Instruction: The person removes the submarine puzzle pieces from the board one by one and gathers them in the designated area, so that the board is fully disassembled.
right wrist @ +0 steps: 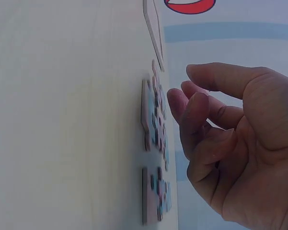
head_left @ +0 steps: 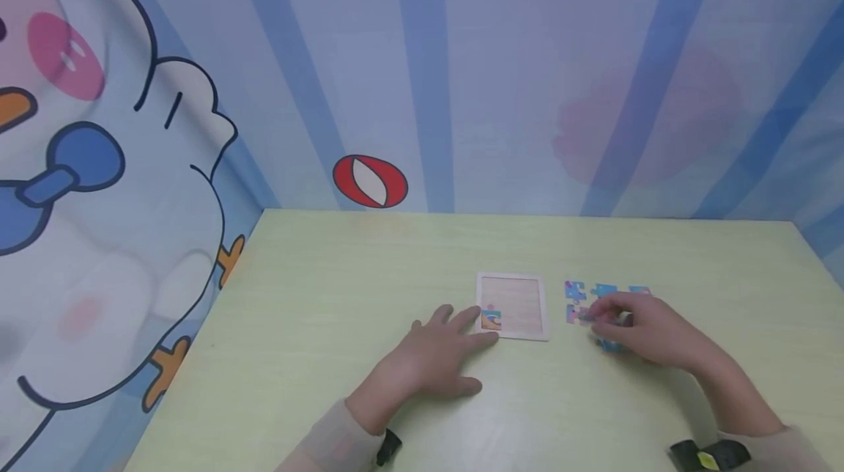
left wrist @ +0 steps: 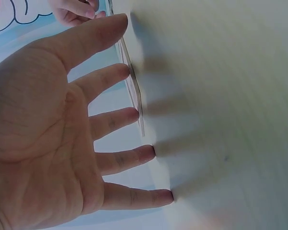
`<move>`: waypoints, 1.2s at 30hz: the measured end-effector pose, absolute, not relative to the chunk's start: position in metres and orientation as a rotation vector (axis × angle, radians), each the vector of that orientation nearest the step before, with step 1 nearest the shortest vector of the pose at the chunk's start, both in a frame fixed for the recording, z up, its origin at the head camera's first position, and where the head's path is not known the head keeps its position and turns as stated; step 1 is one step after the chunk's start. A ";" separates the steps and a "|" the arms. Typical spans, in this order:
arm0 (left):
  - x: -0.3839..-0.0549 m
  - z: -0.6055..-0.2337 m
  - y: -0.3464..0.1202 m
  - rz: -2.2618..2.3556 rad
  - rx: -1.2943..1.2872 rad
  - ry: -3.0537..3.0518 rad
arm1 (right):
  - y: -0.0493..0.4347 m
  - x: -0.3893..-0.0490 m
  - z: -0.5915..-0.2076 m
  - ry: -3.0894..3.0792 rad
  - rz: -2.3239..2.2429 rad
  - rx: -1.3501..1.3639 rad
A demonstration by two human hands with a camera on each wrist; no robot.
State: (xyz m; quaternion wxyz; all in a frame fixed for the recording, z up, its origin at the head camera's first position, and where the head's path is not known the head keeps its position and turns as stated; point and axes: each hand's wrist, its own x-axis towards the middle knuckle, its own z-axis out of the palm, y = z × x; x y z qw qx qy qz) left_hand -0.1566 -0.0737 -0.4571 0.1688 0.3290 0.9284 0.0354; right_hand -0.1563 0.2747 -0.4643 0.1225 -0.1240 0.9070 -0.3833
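A white-edged puzzle tray (head_left: 543, 311) lies on the table, with one colourful jigsaw piece (head_left: 491, 321) in its lower left corner. My left hand (head_left: 440, 356) is spread out beside the tray, and two fingertips touch its lower left edge. In the left wrist view the fingers (left wrist: 117, 122) are straight, tips down at the table and the tray's edge. My right hand (head_left: 649, 329) hovers over loose jigsaw pieces (head_left: 575, 290) to the right of the tray. In the right wrist view its fingers are bent, and the thumb (right wrist: 220, 76) stands apart from them, nothing visible between.
Several blue and pink pieces (right wrist: 148, 110) lie in a loose group, partly hidden under the right hand in the head view. The pale table (head_left: 356, 267) ends at a printed backdrop (head_left: 501, 91) with blue stripes behind and a cartoon figure at left.
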 end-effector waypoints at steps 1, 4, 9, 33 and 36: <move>-0.156 -0.457 -0.074 0.092 0.937 2.641 | 0.272 -0.158 -0.465 2.651 -1.121 -0.384; -0.156 -0.455 -0.073 0.080 0.934 2.643 | 0.264 -0.161 -0.466 2.641 -1.139 -0.420; -0.156 -0.452 -0.073 0.077 0.923 2.638 | 0.246 -0.167 -0.467 2.629 -1.151 -0.397; -0.153 -0.447 -0.072 0.037 0.949 2.625 | 0.166 -0.200 -0.472 2.493 -1.130 -0.546; -0.155 -0.450 -0.072 0.030 0.963 2.628 | 0.161 -0.201 -0.473 2.491 -1.117 -0.514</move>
